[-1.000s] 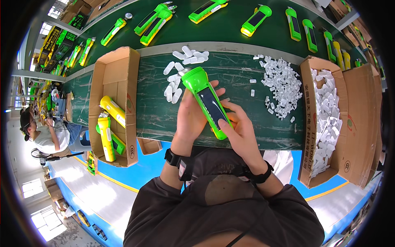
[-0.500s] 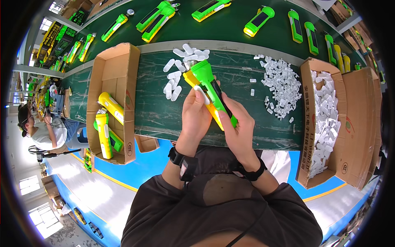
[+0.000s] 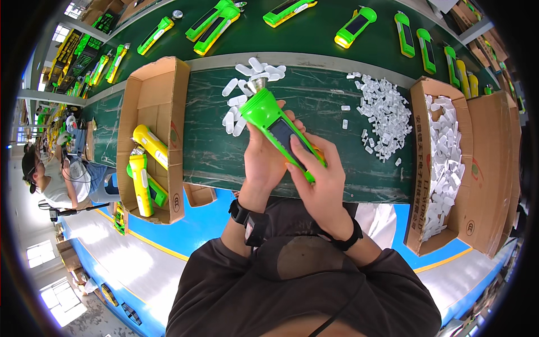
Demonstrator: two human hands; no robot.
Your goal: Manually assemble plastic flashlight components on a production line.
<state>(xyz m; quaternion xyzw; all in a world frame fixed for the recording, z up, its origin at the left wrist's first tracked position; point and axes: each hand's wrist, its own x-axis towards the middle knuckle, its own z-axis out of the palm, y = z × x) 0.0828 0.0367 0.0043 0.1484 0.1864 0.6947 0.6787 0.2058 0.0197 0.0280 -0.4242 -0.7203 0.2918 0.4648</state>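
A green and yellow flashlight [image 3: 284, 136] is held over the table between both hands, its dark panel facing up. Its wide green head points to the far left, with a silvery round part [image 3: 257, 84] sticking out beyond the head. My left hand [image 3: 263, 160] is closed around the flashlight from below and the left, some fingertips showing past its far side. My right hand [image 3: 323, 182] grips the narrow lower end, fingers lying on the panel's edge. Beyond the flashlight head lie loose white oval plastic pieces [image 3: 230, 86]. The flashlight's yellow side is mostly hidden.
At left, an open cardboard box [image 3: 178, 112] holds several flashlights [image 3: 150, 145]. Small white pieces [image 3: 387, 121] are heaped at right, beside a carton [image 3: 418, 168] of more white parts. Flashlights [image 3: 355, 27] lie along the green belt [image 3: 314, 39] behind. A person [image 3: 62, 180] sits far left.
The flashlight has been rolled in my hands, so its dark panel now faces up and the yellow side with the white piece is turned away. My left thumb has left that white piece.
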